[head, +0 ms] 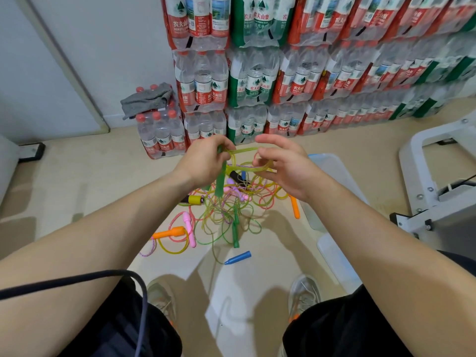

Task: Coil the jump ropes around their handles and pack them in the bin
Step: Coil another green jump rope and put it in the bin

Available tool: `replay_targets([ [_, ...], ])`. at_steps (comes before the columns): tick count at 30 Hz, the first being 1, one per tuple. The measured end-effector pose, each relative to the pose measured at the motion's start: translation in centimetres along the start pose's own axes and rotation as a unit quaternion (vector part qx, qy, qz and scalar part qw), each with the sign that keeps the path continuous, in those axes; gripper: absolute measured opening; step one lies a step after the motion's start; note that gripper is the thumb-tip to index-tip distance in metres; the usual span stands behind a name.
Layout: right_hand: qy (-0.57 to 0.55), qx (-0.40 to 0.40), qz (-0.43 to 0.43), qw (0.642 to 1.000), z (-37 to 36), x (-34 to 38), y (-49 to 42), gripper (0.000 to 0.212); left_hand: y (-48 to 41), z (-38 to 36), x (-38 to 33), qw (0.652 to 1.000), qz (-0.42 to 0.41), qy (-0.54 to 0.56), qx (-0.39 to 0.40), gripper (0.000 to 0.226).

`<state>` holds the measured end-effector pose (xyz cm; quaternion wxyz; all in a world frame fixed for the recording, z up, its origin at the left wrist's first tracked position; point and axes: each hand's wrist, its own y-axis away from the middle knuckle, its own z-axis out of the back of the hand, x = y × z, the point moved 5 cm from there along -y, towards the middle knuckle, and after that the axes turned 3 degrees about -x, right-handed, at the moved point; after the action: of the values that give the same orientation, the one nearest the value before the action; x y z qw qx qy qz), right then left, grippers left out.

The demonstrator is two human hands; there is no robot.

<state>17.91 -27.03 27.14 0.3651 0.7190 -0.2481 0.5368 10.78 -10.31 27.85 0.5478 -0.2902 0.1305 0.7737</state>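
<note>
The left hand (206,161) grips the green handle (221,182) upright as a spool while the right hand (286,168) pinches its yellow-green rope (242,150) taut for winding, the remaining ropes (231,210) tangled on the floor (77,176) beneath both, the bin (332,166) under the right wrist.

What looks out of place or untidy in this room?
The jump ropes on the floor lie in one tangled heap, cords of several colours crossing. A blue handle lies at the heap's near edge. A grey cloth is crumpled on top of a pack of water bottles, where it seems not to belong.
</note>
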Motion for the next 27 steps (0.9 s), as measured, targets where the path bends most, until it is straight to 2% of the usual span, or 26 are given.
replay_targets([
  [2, -0.081, 0.022, -0.017, 0.996, -0.1, 0.1, 0.2, 0.036, -0.1, 0.3, 0.1, 1.000, 0.000, 0.005, -0.001, 0.017],
  [3, -0.086, 0.023, -0.019, 0.996, 0.0, 0.2, 0.1, 0.039, -0.1, 0.3, 0.1, 1.000, -0.005, -0.001, 0.001, 0.017],
  [5, -0.033, 0.007, -0.011, 0.999, 0.2, 0.1, -0.1, 0.041, 0.0, 0.5, 0.2, 1.000, -0.015, -0.027, 0.006, 0.019],
  [8, 0.128, -0.025, 0.016, 0.991, 0.7, -0.2, -0.5, 0.039, 0.0, 0.9, 0.4, 0.999, -0.013, -0.037, 0.003, 0.020],
  [9, 0.144, -0.030, 0.022, 0.989, 0.7, -0.3, -0.5, 0.038, -0.1, 1.1, 0.5, 0.999, -0.010, -0.033, 0.000, 0.019],
  [13, 0.006, -0.026, 0.013, 1.000, 0.5, -0.2, -0.3, 0.041, -0.1, 1.2, 0.4, 0.999, -0.013, -0.034, -0.001, 0.019],
  [14, 0.007, -0.034, 0.016, 0.999, 0.7, -0.1, -0.4, 0.042, -0.1, 1.3, 0.4, 0.999, -0.015, -0.042, 0.000, 0.019],
  [17, 0.161, -0.091, 0.012, 0.983, 1.9, -0.2, -0.8, 0.038, -0.3, 1.8, 0.9, 0.999, 0.000, -0.050, -0.003, 0.018],
  [19, 0.295, -0.127, 0.015, 0.947, 2.6, -0.7, -1.1, 0.031, -0.4, 2.0, 1.3, 0.999, 0.014, -0.028, -0.007, 0.018],
  [21, 0.342, -0.159, 0.026, 0.926, 3.0, -1.0, -1.3, 0.016, -0.5, 2.0, 1.3, 1.000, 0.016, -0.016, -0.008, 0.017],
  [22, 0.310, -0.172, 0.020, 0.935, 3.2, -1.1, -1.3, 0.008, -0.5, 2.0, 1.3, 1.000, 0.015, -0.015, -0.011, 0.017],
  [25, 0.099, -0.174, -0.055, 0.978, 3.1, -1.4, -0.9, 0.022, -0.4, 2.0, 1.3, 0.999, 0.025, 0.008, -0.020, 0.017],
  [27, -0.035, -0.151, -0.084, 0.984, 2.5, -1.2, -0.7, 0.025, -0.4, 1.9, 1.1, 0.999, 0.027, 0.029, -0.021, 0.017],
])
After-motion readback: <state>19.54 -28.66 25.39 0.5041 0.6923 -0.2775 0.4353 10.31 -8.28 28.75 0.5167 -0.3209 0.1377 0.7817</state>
